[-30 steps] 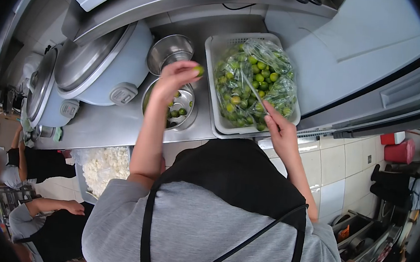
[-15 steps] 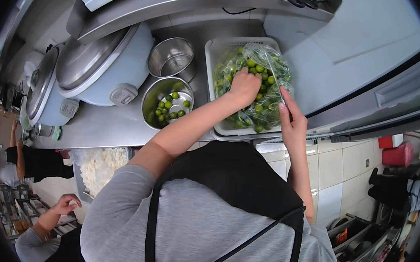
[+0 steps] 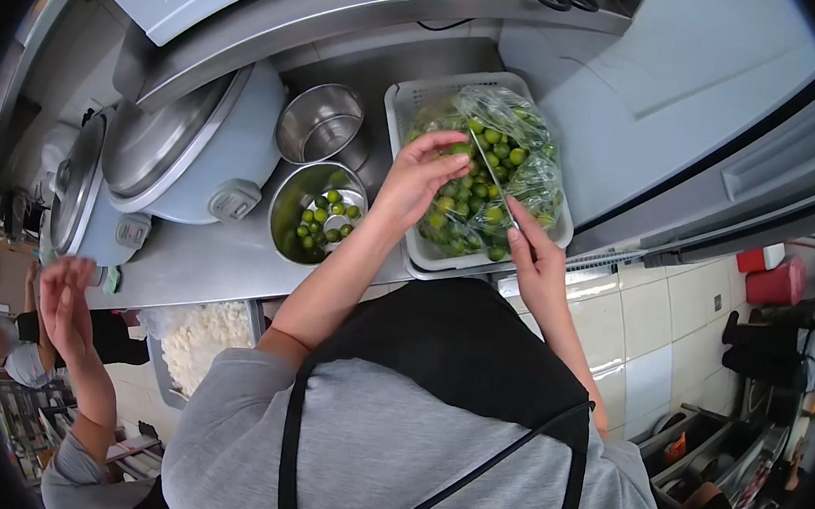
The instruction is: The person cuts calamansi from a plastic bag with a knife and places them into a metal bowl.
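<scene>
"Lifting off the limes [image 3: 478, 189], the left hand [image 3: 418, 176] now pinches a single lime [image 3: 459, 149] near the knife [image 3: 495, 179], its handle end wrapped by the right hand [image 3: 535, 259]."

"So that one's out of the heap?"

"Seemingly; the rest lie in the bag [image 3: 506, 106] ahead of both hands, within the basket [image 3: 395, 110]."

"What's around?"

"Left of the left hand, a pot [image 3: 282, 216] with limes stands on the surface [image 3: 196, 260], another pot [image 3: 319, 128] behind it. Farther left, a co-worker's hand [image 3: 65, 298] is raised."

"Obstructions?"

"Bag folds cover some limes, and the blade slants over others."
</scene>
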Available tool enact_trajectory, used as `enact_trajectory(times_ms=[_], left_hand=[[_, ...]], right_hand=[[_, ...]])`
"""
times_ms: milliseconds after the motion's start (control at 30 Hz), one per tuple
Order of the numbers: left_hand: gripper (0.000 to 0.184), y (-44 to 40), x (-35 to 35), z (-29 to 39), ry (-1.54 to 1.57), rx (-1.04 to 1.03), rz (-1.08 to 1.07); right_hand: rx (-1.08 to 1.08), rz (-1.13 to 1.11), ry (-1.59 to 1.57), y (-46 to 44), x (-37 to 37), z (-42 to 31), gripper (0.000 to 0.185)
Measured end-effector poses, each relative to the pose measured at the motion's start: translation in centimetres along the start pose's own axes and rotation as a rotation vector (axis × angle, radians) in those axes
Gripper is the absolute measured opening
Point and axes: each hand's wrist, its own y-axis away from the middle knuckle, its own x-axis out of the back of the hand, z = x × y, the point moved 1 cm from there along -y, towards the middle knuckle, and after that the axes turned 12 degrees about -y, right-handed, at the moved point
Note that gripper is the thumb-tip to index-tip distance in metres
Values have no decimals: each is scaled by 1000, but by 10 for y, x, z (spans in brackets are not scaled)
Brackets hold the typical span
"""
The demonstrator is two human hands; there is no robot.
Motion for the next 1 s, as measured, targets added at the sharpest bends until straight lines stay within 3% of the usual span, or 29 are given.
enact_trajectory(times_ms=[33, 267, 467, 533, 567, 667, 833, 1000], left_hand=[[26, 1, 0, 0, -32, -17, 30], [24, -1, 3, -4, 15, -21, 42], [24, 2, -10, -2, -137, -61, 88], [24, 12, -23, -6, -383, -6, -5], [24, 14, -30, -18, -256, 54, -49], [26, 5, -24, -20, -247, -40, 36], [27, -11, -10, -10, -235, -140, 135], [25, -15, -12, -12, -338, -135, 124]], right_hand=[[78, -8, 24, -2, -4, 1, 32], [118, -43, 49, -2, -7, 3, 32], [118, 1, 104, -9, -3, 0, 32], [-137, 7, 192, -18, 0, -1, 32], [-223, 9, 222, -21, 2, -2, 32], [-213, 62, 170, -23, 5, -6, 32], [116, -11, 96, -2, 4, 3, 32], [62, 24, 72, -4, 3, 1, 31]])
